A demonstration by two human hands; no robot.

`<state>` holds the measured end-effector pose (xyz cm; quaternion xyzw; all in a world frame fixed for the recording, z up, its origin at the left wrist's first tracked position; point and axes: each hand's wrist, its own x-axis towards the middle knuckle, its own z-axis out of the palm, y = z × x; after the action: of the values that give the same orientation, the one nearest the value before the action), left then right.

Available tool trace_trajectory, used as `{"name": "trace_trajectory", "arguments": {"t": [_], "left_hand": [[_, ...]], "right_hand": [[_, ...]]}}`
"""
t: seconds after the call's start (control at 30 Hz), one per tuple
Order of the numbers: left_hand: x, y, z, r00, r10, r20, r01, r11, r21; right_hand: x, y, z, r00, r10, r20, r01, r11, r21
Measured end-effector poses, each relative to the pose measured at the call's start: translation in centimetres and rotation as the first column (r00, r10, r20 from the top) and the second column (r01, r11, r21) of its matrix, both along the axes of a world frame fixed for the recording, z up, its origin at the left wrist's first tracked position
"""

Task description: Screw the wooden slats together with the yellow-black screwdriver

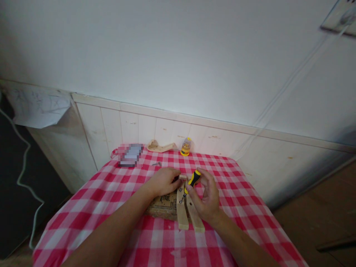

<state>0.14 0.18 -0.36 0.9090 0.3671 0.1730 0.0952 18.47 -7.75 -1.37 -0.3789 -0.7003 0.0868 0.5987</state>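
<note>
My right hand (208, 198) is closed around a yellow-and-black screwdriver (194, 178), held at a slant with its tip down at a screw (180, 201) in a pale wooden strip (182, 219). A second pale wooden strip (198, 224) lies just to the right of the first, with a dark hole in it. My left hand (166, 181) grips the far end of the wooden piece, its fingers partly hidden. Beneath the strips is a thick brown block (162, 207) with dark printed markings.
On the red-and-white checked tablecloth (155, 243) lie a few loose screws (157, 163). Along the wall stand a blurred-out phone-like object (130, 155), another shaped wooden piece (161, 147) and a small clear jar with a yellow base (185, 147). A cable hangs at left.
</note>
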Motion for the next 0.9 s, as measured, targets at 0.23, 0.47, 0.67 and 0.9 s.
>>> {"name": "trace_trajectory", "arguments": {"t": [0.23, 0.47, 0.67, 0.9], "left_hand": [[-0.05, -0.07, 0.12, 1.000, -0.009, 0.028, 0.009, 1.000, 0.010], [-0.04, -0.10, 0.18, 1.000, -0.013, 0.019, 0.013, 1.000, 0.001], [-0.09, -0.16, 0.26, 1.000, -0.015, 0.023, 0.015, 1.000, 0.004], [0.00, -0.24, 0.47, 1.000, -0.006, -0.005, 0.006, 1.000, -0.012]], "right_hand": [[0.42, -0.10, -0.39, 0.998, 0.058, 0.028, -0.058, 0.998, -0.021], [0.43, -0.31, -0.08, 0.989, 0.142, 0.031, -0.139, 0.987, -0.076], [0.15, -0.21, 0.08, 0.995, 0.088, 0.040, -0.087, 0.996, -0.036], [0.01, -0.11, 0.40, 0.998, 0.049, 0.038, -0.048, 0.998, -0.033]]}}
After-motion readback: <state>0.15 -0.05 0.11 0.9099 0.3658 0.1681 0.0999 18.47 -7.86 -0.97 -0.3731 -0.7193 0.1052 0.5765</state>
